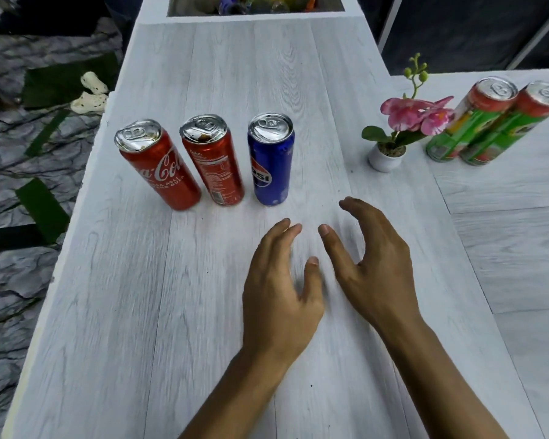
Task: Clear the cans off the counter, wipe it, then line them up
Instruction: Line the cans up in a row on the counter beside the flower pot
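Observation:
Three slim cans stand upright in a row on the white wood-grain counter [203,312]: a red Coca-Cola can [159,166] at the left, a second red cola can [213,160] beside it, and a blue Pepsi can [270,160] to their right. Two green-and-red cans [469,118] [514,122] stand close together on the side surface at the far right. My left hand [279,289] and my right hand [371,264] hover over the counter in front of the Pepsi can, fingers relaxed, holding nothing.
A small white pot with a pink orchid [403,131] stands between the row and the green cans. A recessed bin of colourful items [254,4] sits at the counter's far end. The counter's left edge drops to a grey stone floor [13,185].

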A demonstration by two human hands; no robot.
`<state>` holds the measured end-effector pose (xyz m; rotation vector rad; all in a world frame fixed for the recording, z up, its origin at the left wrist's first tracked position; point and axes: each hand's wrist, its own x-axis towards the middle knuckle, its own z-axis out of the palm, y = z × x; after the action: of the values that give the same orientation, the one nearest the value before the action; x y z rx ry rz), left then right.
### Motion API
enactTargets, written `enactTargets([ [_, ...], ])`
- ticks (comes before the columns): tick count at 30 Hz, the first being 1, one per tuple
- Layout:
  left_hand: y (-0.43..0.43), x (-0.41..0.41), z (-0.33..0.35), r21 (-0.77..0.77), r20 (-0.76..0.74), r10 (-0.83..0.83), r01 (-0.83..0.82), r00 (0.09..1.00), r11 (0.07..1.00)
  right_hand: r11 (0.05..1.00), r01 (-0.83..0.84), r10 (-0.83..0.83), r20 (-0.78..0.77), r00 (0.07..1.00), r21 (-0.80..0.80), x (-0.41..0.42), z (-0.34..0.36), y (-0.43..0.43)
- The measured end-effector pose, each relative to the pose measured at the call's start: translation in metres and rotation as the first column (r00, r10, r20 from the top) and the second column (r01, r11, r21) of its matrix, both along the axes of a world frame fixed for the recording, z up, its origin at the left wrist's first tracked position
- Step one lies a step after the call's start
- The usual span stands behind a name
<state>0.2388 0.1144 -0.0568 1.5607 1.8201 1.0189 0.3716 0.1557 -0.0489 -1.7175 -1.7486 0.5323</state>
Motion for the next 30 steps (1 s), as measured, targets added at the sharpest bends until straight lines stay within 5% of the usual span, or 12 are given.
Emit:
enactTargets([
  [30, 0.048, 0.14, 0.007, -0.107, -0.148, -0.485, 0.473, 0.862, 0.874, 0.98, 0.131, -0.17, 0.278, 0.945, 0.153, 0.2, -0.018, -0.027],
])
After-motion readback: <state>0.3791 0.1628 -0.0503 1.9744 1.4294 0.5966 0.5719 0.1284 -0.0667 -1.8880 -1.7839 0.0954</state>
